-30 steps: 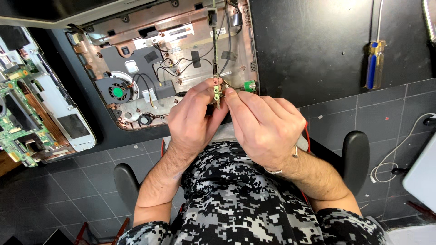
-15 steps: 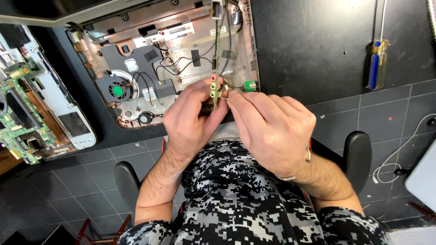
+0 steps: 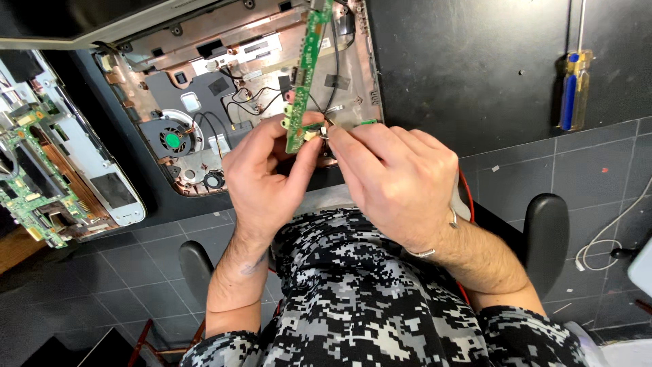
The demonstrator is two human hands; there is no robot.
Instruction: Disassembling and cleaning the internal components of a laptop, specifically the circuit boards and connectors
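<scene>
A person in a camouflage-print top is sitting in a chair (image 3: 543, 231) at a dark workbench (image 3: 468, 68), holding a narrow green circuit strip (image 3: 307, 64) upright over an opened laptop base (image 3: 258, 102). The left hand (image 3: 261, 180) is pinching the lower end of the strip between thumb and fingers, clamped firmly on it. The right hand (image 3: 397, 180) is pressing in from the other side, its fingertips closed together on a small connector (image 3: 319, 132) at the strip's lower edge, just beside the left thumb; how much of that part it is gripping cannot be told, since the fingers are covering it. The strip is rising from between the two hands toward the top edge of the frame, tilted slightly to the right, with thin black wires (image 3: 333, 75) trailing beside it into the laptop base.

Inside the base, a round fan (image 3: 175, 139) with a green hub is sitting left of the hands. A second stripped chassis with a green motherboard (image 3: 30, 183) is lying well apart at the left edge. A screwdriver (image 3: 574, 81) with a blue and yellow handle is resting on the bench at upper right, and a white cable (image 3: 611, 231) is looping over the grey tiled floor (image 3: 584, 163) at right.
</scene>
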